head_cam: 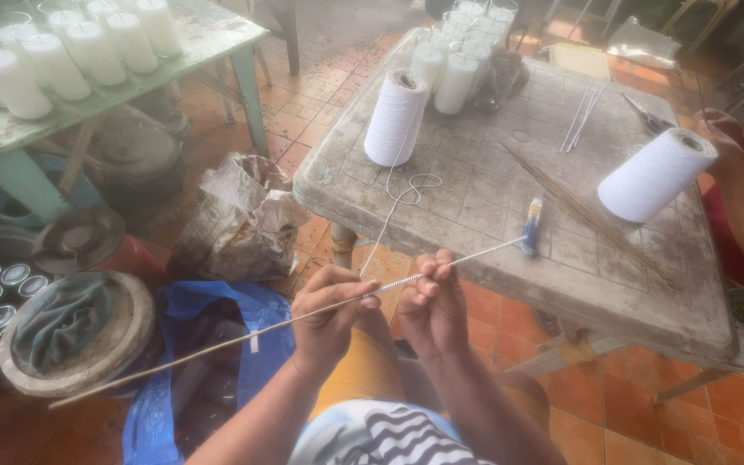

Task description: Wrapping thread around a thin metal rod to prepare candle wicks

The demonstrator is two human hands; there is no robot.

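pinching a thin stick (217, 346) wound with white string (389, 211) — both hands (381, 314) closed on it, just off the table edge (372, 226)

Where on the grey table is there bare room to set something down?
Free: the grey table near corner below the tilted spool, and the patch between the upright spool and thin sticks. Crowded: the far edge with glass candles.
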